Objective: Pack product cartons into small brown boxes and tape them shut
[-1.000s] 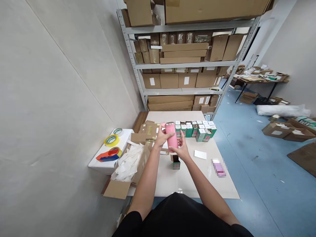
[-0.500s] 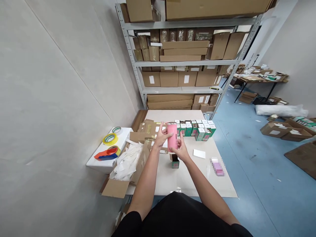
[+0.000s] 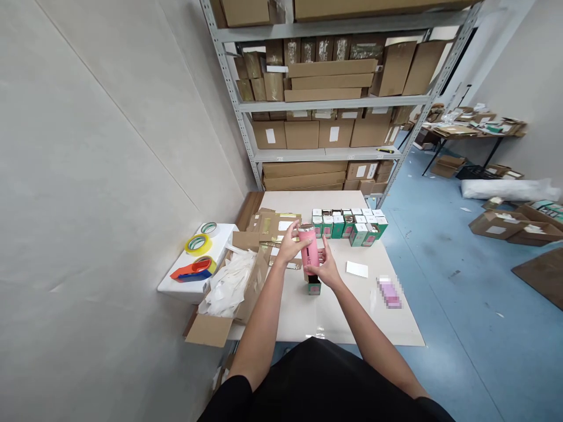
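Both hands hold a pink tumbler (image 3: 309, 251) with a silvery rim and dark lettering down its side. My left hand (image 3: 288, 245) grips its upper part from the left. Lower down, my right hand (image 3: 326, 268) closes on it from the right, with the thumb near the base. The tumbler tilts slightly and stands out in front of a small open green box (image 3: 314, 289) on the table (image 3: 338, 316). Whether the two touch I cannot tell. Several green-and-white boxes (image 3: 338, 226) are grouped farther back, some with open tops.
Left of the table, an open carton (image 3: 211, 330) holds white bags (image 3: 229, 287). Tape rolls (image 3: 197, 244) and a tape dispenser (image 3: 193, 271) lie on a white surface. Flattened cardboard (image 3: 268, 224), a white card (image 3: 356, 269) and a blurred pink item (image 3: 389, 293) are on the table. Shelving (image 3: 325, 155) stands behind.
The tumbler has moved slightly right and turned, so its lettering faces me more and its rim shows more. It now overlaps the open box in view. Both hands still hold it.
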The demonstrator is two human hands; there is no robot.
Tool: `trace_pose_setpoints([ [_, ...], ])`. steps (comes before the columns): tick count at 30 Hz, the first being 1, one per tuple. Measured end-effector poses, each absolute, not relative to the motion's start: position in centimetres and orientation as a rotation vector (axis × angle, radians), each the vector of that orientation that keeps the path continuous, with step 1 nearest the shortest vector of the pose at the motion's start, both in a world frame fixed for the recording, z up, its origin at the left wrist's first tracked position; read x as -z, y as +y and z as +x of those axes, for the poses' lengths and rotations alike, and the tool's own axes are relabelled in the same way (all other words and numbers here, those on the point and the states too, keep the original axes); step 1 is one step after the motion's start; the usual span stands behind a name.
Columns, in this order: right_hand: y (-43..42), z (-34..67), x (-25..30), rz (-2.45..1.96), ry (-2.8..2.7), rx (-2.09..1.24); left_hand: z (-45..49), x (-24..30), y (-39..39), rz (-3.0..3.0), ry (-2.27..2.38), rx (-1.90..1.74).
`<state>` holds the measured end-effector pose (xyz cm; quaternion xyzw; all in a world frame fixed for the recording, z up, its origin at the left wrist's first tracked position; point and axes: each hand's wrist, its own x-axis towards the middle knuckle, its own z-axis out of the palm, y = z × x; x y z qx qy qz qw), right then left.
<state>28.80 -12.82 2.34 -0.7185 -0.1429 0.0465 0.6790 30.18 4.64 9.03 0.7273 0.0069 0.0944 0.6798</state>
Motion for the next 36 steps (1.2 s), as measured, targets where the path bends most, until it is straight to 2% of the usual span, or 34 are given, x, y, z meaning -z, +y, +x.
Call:
trace_pose_setpoints([
  [10, -13.3, 28.6, 2.1, -1.646, -0.295, -0.177, 31.8, -7.5, 5.7, 1.753, -0.089, -0.066],
  [16, -14.5, 31.0, 7.1, -1.659, -0.328, -0.179, 32.4, -4.3, 5.6, 1.808, 0.007, -0.216],
  [21, -15.1, 32.9, 12.7, -2.004, 0.112, -0.283, 31.7, -1.8, 5.4, 1.889, 0.093, -0.261],
  [26, -13.9, 32.2, 17.1, -2.306, 0.189, -0.414, 30.9, 1.2, 4.4, 1.913, 0.123, -0.242],
  [36, -13.9, 31.7, 19.0, -2.282, 0.185, -0.384, 28.9, 5.9, 3.7, 1.848, 0.202, -0.231],
])
